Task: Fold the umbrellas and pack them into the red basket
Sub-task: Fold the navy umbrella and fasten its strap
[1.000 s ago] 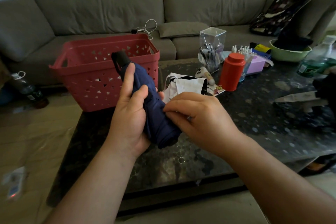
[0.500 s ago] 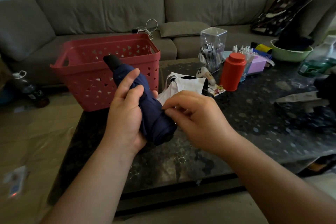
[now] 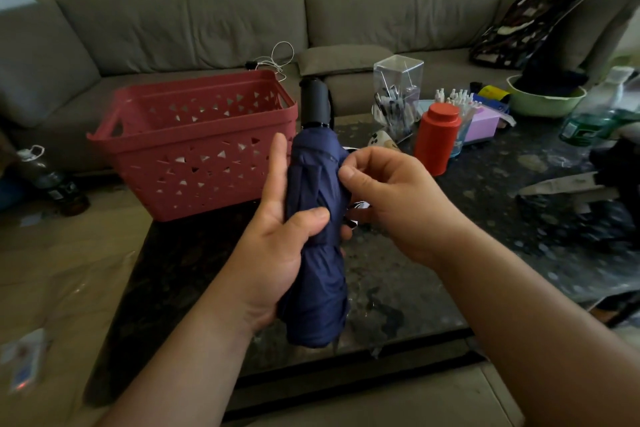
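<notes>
Tabletop (image 3: 450,253): dark and speckled, under both hands.
Basket (image 3: 194,121): red, rigid plastic, left of and beyond the left grip; nothing seen inside it.
Umbrella (image 3: 317,270): navy, collapsed, handle up; likely light, with soft slippery cloth over stiff ribs; best held round the middle.
Left grip (image 3: 277,250): wrapped round the umbrella, forefinger straight.
Right grip (image 3: 381,191): pinching the cloth or strap at its side.
Change: the umbrella stands more upright and nearer the camera than a second ago.
</notes>
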A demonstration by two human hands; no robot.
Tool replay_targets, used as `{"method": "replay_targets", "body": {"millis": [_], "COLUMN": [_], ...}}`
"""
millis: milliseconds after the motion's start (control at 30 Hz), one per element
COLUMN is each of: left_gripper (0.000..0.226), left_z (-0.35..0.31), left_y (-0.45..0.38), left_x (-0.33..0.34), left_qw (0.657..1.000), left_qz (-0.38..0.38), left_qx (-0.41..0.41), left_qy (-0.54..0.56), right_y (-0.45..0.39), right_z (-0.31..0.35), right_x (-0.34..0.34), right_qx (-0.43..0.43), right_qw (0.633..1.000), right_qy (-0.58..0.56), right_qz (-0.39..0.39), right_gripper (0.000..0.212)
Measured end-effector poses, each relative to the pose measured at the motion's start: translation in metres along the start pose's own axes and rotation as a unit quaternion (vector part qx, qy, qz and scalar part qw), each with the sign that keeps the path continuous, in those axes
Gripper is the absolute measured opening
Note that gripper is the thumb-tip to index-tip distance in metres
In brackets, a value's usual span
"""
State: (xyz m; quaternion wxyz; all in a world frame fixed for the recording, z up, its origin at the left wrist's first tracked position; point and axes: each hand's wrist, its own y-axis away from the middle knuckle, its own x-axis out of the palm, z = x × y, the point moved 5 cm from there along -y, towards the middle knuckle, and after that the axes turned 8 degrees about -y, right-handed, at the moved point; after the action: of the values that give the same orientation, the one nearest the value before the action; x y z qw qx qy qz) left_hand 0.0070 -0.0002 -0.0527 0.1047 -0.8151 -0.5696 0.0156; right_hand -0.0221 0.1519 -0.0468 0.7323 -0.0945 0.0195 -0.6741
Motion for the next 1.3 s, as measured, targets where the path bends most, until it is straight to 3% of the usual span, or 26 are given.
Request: {"method": "replay_targets", "body": {"millis": [100,233,400,567,667,767,900,1033,1167,1300], "left_gripper": [0.091,0.091,0.09,0.1,0.105,0.107,0.105,0.089,0.071,0.059], "left_z": [0.002,0.004,0.011,0.018,0.019,0.015,0.015,0.015,0.028,0.036], "left_y": [0.001,0.0,-0.004,-0.004,-0.003,-0.002,-0.002,-0.004,-0.004,0.001], "left_x": [0.0,0.002,0.001,-0.002,0.004,0.01,0.01,0.015,0.013,0.012], "left_qw": [1.0,0.999,0.999,0.999,1.0,1.0,0.996,0.995,0.994,0.994], "left_qz": [0.014,0.046,0.018,-0.01,-0.003,0.021,0.044,0.051,0.05,0.035], "left_qx": [0.005,0.023,0.03,0.033,0.024,0.015,-0.015,-0.034,-0.093,-0.105], "left_qy": [0.001,0.018,0.022,-0.017,-0.015,0.007,0.072,0.074,0.017,-0.001], "right_y": [0.001,0.001,-0.001,0.001,0.002,0.007,0.015,0.013,0.002,0.0], "right_z": [-0.001,-0.002,-0.004,0.002,-0.008,-0.021,-0.018,-0.017,-0.021,-0.021], "right_x": [-0.001,-0.005,-0.004,-0.001,0.007,0.019,0.027,0.025,0.005,0.001], "right_qx": [0.044,0.053,0.053,0.041,0.085,0.152,0.182,0.158,0.125,0.107], "right_qw": [0.998,0.998,0.999,0.999,0.994,0.979,0.944,0.965,0.984,0.989], "right_qy": [-0.028,-0.003,0.01,-0.008,-0.06,-0.127,-0.235,-0.197,-0.104,-0.065], "right_qz": [0.037,0.024,0.007,-0.019,-0.018,0.048,0.146,0.066,-0.076,-0.079], "right_gripper": [0.02,0.019,0.023,0.013,0.043,0.076,0.054,0.044,0.032,0.034]}}
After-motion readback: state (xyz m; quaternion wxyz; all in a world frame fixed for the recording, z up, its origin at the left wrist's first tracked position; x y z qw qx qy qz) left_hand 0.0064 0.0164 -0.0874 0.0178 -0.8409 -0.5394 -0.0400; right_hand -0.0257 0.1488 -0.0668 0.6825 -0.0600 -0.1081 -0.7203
